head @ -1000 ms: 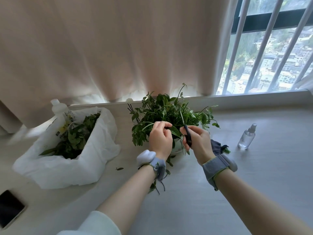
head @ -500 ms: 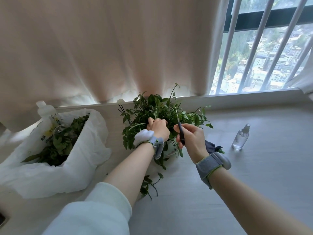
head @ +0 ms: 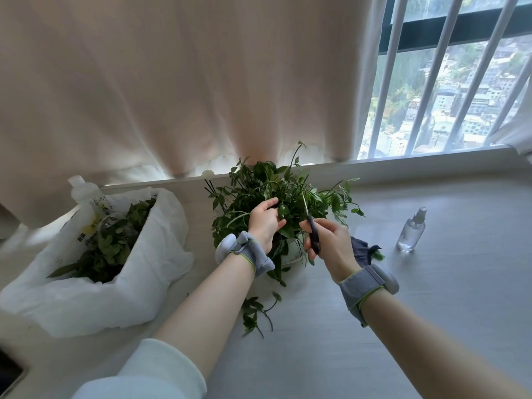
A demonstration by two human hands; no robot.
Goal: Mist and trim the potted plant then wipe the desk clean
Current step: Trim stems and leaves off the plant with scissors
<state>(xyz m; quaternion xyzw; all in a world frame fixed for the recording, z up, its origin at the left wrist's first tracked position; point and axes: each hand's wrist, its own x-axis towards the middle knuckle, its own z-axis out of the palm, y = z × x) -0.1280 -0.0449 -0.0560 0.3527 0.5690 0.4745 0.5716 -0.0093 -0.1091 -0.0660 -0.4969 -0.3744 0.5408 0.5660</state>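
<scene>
Plant (head: 276, 194) in white pot (head: 291, 251) stands at the desk's (head: 431, 298) back edge, below the curtain (head: 172, 82).

Left hand (head: 264, 224): fingers loosely bent among the leaves, thumb and forefinger either side of one leaf; whether they pinch it cannot be told.

Right hand (head: 331, 244): fingers curled round the black handles of the scissors (head: 313, 228), blades pointing up into the foliage.

Clear spray bottle (head: 411, 232) upright, right of the plant, apart from it. Dark cloth (head: 361, 250) just beside the pot. Cut sprig (head: 255, 309) lies on the desk before the pot.

White bag (head: 121, 298) of leaves at left; yellow and dark print at its far side, not legible. White bottle (head: 82, 188) behind it.
</scene>
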